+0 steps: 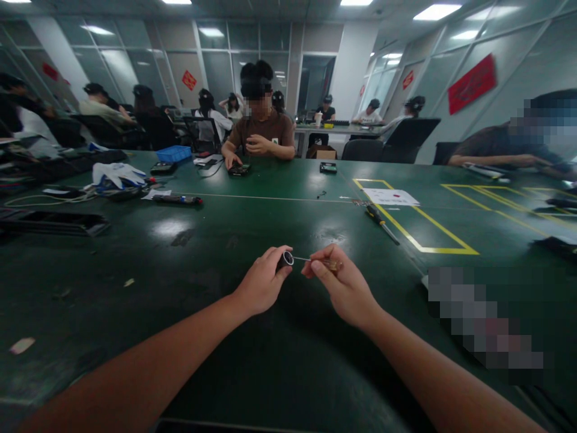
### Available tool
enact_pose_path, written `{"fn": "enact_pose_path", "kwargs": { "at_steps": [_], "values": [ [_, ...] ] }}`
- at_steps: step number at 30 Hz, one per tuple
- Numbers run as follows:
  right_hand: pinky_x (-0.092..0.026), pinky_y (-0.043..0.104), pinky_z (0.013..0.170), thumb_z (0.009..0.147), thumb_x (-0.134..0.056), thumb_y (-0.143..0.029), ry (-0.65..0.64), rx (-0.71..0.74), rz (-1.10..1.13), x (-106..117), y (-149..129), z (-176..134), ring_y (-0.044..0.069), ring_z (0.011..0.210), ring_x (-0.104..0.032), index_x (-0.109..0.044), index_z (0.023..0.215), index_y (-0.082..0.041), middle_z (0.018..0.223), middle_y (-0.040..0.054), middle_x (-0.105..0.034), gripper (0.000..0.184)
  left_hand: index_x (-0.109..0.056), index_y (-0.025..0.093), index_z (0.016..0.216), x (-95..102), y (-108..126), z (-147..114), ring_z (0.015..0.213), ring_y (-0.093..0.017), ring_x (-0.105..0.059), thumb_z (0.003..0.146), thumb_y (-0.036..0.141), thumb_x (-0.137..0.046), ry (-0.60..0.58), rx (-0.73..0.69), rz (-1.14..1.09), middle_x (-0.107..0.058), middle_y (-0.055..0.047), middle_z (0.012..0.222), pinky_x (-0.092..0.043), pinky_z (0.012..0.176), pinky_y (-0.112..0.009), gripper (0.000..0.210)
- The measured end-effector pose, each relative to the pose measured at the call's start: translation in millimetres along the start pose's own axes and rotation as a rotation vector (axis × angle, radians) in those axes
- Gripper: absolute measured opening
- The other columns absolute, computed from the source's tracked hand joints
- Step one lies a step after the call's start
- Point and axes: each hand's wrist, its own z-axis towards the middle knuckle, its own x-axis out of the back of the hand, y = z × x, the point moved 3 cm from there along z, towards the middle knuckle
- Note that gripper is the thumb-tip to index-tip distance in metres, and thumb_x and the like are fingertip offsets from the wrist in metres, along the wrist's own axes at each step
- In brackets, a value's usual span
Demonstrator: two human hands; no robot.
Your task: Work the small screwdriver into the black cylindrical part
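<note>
A work room with glass partitions and seated people backs a broad green table (135,252), whose far edge runs behind a co-worker (261,132) sitting across. Toward the left side of the tabletop lie a black frame (54,221), a pair of white-and-blue gloves (118,175) and, by the far edge, a blue basket (174,154). Nearer the middle, over the near half of the table, the left hand (260,282) grips a small dark cylindrical part (287,258) between thumb and fingers, its pale-rimmed round end turned rightward; the fingers hide most of its length. Just right of it, the right hand (345,285) has its fingers closed around the clear handle of a slim screwdriver (336,265). The shaft lies crosswise, roughly parallel to the far edge, and points left at that round end, so the part is directly left of the right fingertips; whether the tip touches it or stops just short, I cannot tell. The tabletop spreads forward from both hands to a seam, giving room ahead and to the left. Rightward, a yellow-and-black screwdriver (382,224) lies slanted beside yellow tape (444,249), and a blurred-out object (478,319) flanks the right forearm.
</note>
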Motion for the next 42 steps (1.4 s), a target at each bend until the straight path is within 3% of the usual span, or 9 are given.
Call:
{"fn": "enact_pose_path", "kwargs": {
  "at_steps": [4, 12, 18, 22, 30, 33, 37, 39, 42],
  "values": [
    [-0.05, 0.035, 0.075, 0.1, -0.055, -0.036, -0.098, 0.006, -0.206, -6, -3, -6, 0.019, 0.082, -0.065, -0.058, 0.104, -0.022, 0.091, 0.0037, -0.069, 0.014, -0.057, 0.021, 0.124, 1.6, 5, -2, 0.109, -0.027, -0.064, 0.087, 0.018, -0.06, -0.017, 0.04, 0.096, -0.066, -0.01, 0.119, -0.051, 0.096, -0.044, 0.036],
    [-0.05, 0.033, 0.069, 0.099, -0.053, -0.042, 0.051, -0.17, 0.07, -4, 17, 9, 0.016, 0.067, -0.06, -0.055, 0.092, -0.021, 0.077, -0.0002, -0.061, 0.022, -0.053, 0.021, 0.11, -0.3, 3, -1, 0.082, -0.022, -0.067, 0.088, 0.02, -0.064, -0.125, 0.164, 0.326, -0.071, -0.004, 0.093, -0.048, 0.074, -0.035, 0.024],
    [-0.051, 0.033, 0.075, 0.097, -0.058, -0.028, -0.095, 0.08, -0.263, -9, -2, -1, 0.018, 0.081, -0.066, -0.063, 0.101, -0.022, 0.089, 0.003, -0.068, 0.009, -0.054, 0.019, 0.105, 2.4, -1, 1, 0.084, -0.022, -0.065, 0.09, 0.019, -0.066, -0.088, 0.137, 0.28, -0.069, -0.003, 0.092, -0.045, 0.076, -0.035, 0.02],
    [-0.052, 0.034, 0.075, 0.096, -0.059, -0.025, -0.091, 0.156, -0.356, -8, -10, -3, 0.019, 0.082, -0.068, -0.069, 0.101, -0.023, 0.093, 0.0043, -0.072, 0.011, -0.059, 0.02, 0.102, 8.5, 2, 3, 0.087, -0.02, -0.063, 0.089, 0.019, -0.068, -0.03, 0.075, 0.193, -0.068, -0.002, 0.095, -0.044, 0.076, -0.033, 0.015],
    [-0.058, 0.041, 0.079, 0.089, -0.068, -0.04, 0.132, -0.199, 0.259, -1, 19, 9, 0.021, 0.078, -0.072, -0.067, 0.098, -0.019, 0.083, 0.0056, -0.074, 0.023, -0.062, 0.022, 0.1, 8.8, 2, 5, 0.086, -0.017, -0.06, 0.089, 0.015, -0.068, -0.034, -0.002, 0.157, -0.066, 0.001, 0.094, -0.041, 0.077, -0.031, 0.014],
    [-0.056, 0.039, 0.079, 0.092, -0.064, -0.037, 0.082, -0.117, 0.079, -1, 12, 7, 0.021, 0.08, -0.072, -0.068, 0.098, -0.02, 0.084, 0.0054, -0.074, 0.018, -0.061, 0.022, 0.1, 6.8, 2, 5, 0.089, -0.018, -0.06, 0.091, 0.016, -0.066, -0.06, 0.003, 0.188, -0.066, 0.0, 0.096, -0.041, 0.079, -0.032, 0.013],
    [-0.052, 0.037, 0.079, 0.094, -0.06, -0.025, -0.107, 0.16, -0.379, -8, -11, -2, 0.02, 0.084, -0.069, -0.071, 0.1, -0.023, 0.092, 0.0048, -0.074, 0.012, -0.06, 0.021, 0.1, 5.2, 3, 5, 0.092, -0.02, -0.061, 0.092, 0.014, -0.062, -0.055, 0.031, 0.244, -0.067, -0.002, 0.098, -0.042, 0.082, -0.035, 0.011],
    [-0.051, 0.036, 0.079, 0.094, -0.059, -0.023, -0.128, 0.199, -0.41, -10, -15, -4, 0.02, 0.083, -0.068, -0.071, 0.101, -0.024, 0.093, 0.0046, -0.073, 0.013, -0.06, 0.021, 0.101, 5.3, 4, 5, 0.094, -0.021, -0.061, 0.092, 0.014, -0.061, -0.047, 0.037, 0.243, -0.067, -0.002, 0.1, -0.042, 0.084, -0.036, 0.012],
    [-0.052, 0.035, 0.076, 0.095, -0.061, -0.028, -0.047, 0.06, -0.205, -7, -4, 0, 0.02, 0.08, -0.069, -0.069, 0.1, -0.023, 0.087, 0.0041, -0.073, 0.011, -0.06, 0.021, 0.103, 6.2, 6, 4, 0.094, -0.021, -0.062, 0.093, 0.015, -0.061, -0.038, 0.039, 0.234, -0.068, -0.003, 0.101, -0.043, 0.086, -0.038, 0.012]
  ]
}}
